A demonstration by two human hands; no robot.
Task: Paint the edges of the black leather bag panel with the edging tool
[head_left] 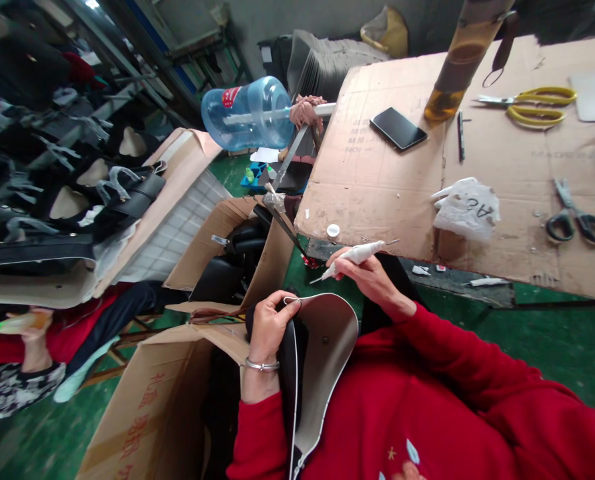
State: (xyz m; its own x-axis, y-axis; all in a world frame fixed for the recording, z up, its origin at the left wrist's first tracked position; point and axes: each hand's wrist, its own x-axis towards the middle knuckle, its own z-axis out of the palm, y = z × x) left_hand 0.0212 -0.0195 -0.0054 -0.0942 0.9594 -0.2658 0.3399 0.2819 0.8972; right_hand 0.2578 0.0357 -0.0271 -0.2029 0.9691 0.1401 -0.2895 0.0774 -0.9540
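Firstly, left hand [267, 327]: pinching the bag flap [322, 360] at its top edge.
Right hand [367, 273]: fingers wrapped round white applicator tool [352, 257].
Flap: likely light, pliable, smooth; best held by its rim.

green painted floor [542, 347] looked scuffed, workbench covered in brown cardboard [377, 180] up right, metal racks [102, 80] stuffed with dark bags on the left, open cardboard boxes [147, 400] below, grey wall [297, 17] at the back, big blue water jug [250, 112] lay on its side
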